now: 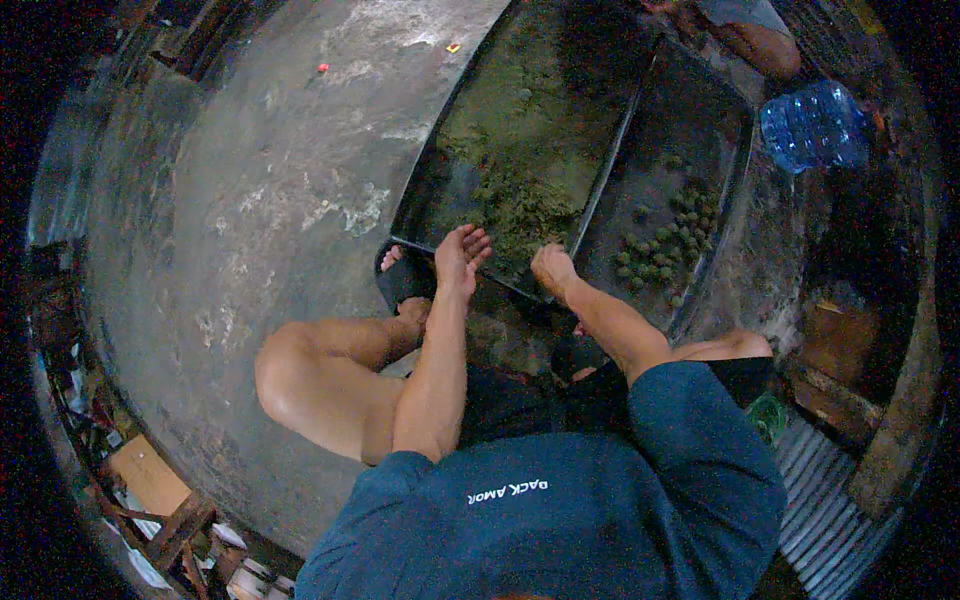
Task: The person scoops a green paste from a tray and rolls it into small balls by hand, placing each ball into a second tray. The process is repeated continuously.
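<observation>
A dark, shallow tray with a divider lies in front of me. Loose green crumbly material is spread through its left compartment. Several small greenish round balls are gathered near the front of the right compartment. Over the near edge of the left compartment, my left hand is half curled with fingers apart, and I see nothing in it. My right hand is closed above the near edge, close to the divider. Whatever its fingers may hold is hidden.
Another person's arm reaches in at the tray's far right. A blue clear plastic water jug lies to the right. Corrugated sheet is at the lower right. Cardboard and wood scraps sit lower left; a small red object is on the floor.
</observation>
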The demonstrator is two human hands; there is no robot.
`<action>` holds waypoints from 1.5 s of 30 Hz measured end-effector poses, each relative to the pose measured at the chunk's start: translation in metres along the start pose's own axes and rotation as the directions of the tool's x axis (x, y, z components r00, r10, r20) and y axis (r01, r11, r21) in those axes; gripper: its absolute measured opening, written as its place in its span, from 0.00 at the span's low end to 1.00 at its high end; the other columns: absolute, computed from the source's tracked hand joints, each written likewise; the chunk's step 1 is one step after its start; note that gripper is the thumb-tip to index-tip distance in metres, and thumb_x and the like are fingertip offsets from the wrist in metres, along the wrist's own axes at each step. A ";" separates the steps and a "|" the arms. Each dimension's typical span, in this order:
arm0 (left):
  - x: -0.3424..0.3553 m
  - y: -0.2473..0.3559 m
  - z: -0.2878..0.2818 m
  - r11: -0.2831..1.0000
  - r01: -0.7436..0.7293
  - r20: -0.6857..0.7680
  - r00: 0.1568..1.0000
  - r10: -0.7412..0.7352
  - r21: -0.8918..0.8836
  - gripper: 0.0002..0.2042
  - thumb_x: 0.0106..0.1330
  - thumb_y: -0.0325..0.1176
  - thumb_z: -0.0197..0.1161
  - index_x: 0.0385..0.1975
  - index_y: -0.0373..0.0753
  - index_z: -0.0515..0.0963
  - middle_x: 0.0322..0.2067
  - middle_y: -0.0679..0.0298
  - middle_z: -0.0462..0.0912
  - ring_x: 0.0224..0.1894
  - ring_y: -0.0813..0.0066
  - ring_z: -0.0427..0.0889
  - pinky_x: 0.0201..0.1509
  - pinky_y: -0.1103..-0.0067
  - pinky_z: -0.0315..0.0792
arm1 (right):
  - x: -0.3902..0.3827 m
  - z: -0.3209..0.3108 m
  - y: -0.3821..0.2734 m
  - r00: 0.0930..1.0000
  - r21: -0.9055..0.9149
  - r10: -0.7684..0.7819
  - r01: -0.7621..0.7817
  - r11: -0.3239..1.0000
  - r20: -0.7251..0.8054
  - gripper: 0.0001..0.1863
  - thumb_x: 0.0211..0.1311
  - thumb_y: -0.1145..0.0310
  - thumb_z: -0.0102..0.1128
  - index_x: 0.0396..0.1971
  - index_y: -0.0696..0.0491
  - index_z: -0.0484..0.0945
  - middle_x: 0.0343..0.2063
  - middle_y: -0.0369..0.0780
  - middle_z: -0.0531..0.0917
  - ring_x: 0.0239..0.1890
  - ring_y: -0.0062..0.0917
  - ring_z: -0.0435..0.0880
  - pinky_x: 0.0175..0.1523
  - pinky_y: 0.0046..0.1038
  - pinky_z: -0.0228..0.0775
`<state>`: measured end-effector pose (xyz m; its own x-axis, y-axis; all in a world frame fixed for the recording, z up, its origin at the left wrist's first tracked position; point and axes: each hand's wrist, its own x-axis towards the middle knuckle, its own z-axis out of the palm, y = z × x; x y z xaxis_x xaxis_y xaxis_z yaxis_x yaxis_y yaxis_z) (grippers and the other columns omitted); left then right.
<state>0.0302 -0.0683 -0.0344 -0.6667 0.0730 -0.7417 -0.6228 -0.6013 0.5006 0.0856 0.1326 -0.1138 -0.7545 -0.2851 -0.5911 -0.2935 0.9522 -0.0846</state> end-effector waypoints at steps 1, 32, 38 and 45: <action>0.000 -0.001 0.000 1.000 0.014 0.001 1.000 -0.014 0.011 0.13 0.65 0.37 0.47 0.42 0.34 0.68 0.35 0.58 0.76 0.35 0.68 0.78 0.35 0.74 0.75 | -0.001 0.000 -0.002 0.998 -0.038 -0.061 0.059 0.997 -0.029 0.11 0.53 0.72 0.49 0.33 0.62 0.75 0.30 0.52 0.78 0.33 0.43 0.80 0.38 0.40 0.74; -0.002 -0.029 0.058 0.309 -0.407 0.248 0.861 0.444 0.860 0.29 0.64 0.51 0.42 0.20 0.27 0.75 0.20 0.42 0.76 0.27 0.43 0.76 0.34 0.60 0.67 | -0.059 -0.131 -0.008 0.793 0.670 0.336 0.119 0.733 -0.508 0.14 0.55 0.62 0.56 0.22 0.61 0.74 0.21 0.53 0.77 0.29 0.48 0.78 0.34 0.42 0.67; -0.019 -0.021 0.062 0.476 -0.299 0.171 0.941 0.293 0.827 0.24 0.65 0.47 0.43 0.21 0.32 0.77 0.16 0.56 0.77 0.19 0.63 0.76 0.24 0.70 0.68 | -0.066 -0.129 -0.014 0.776 0.727 0.505 -0.089 0.681 -0.378 0.20 0.58 0.55 0.52 0.26 0.62 0.73 0.26 0.54 0.78 0.33 0.48 0.77 0.36 0.42 0.66; -0.014 -0.029 0.055 0.554 -0.297 0.289 0.952 0.105 0.778 0.18 0.63 0.41 0.50 0.38 0.30 0.75 0.27 0.58 0.79 0.24 0.72 0.76 0.23 0.75 0.67 | -0.048 -0.106 0.000 0.872 0.706 0.392 -0.079 0.704 -0.294 0.20 0.57 0.58 0.55 0.36 0.62 0.73 0.26 0.52 0.78 0.30 0.42 0.78 0.35 0.38 0.67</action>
<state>0.0347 -0.0084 -0.0142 -0.8179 0.2365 -0.5245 -0.4654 0.2641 0.8448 0.0602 0.1348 -0.0004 -0.9453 0.0930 -0.3127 0.2675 0.7698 -0.5795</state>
